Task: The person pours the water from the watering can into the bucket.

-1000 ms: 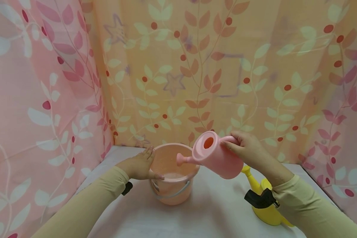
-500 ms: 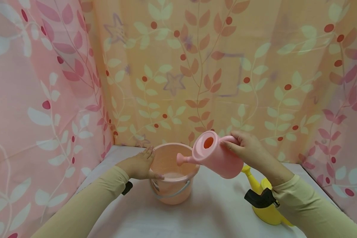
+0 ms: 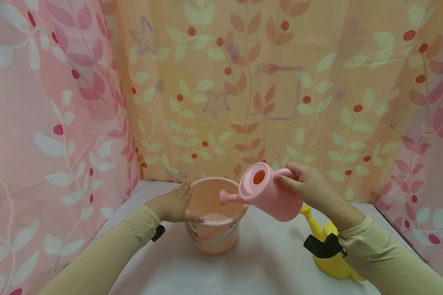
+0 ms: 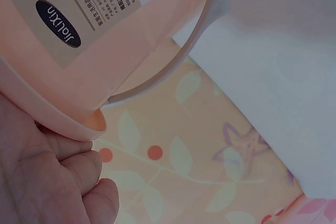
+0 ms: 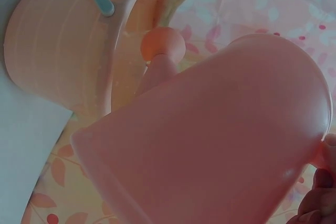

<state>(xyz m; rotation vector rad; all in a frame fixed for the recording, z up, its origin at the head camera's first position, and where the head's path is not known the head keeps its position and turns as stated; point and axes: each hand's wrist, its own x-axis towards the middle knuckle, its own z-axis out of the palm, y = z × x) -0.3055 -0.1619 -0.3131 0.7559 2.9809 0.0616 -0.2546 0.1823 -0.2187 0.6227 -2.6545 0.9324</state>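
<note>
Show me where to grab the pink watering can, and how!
Probably best by its curved handle, coming from the right, where the right hand grips it. The pink watering can is tilted with its spout pointing left toward the bucket, and the handle is opposite, out of the spout's way.
</note>
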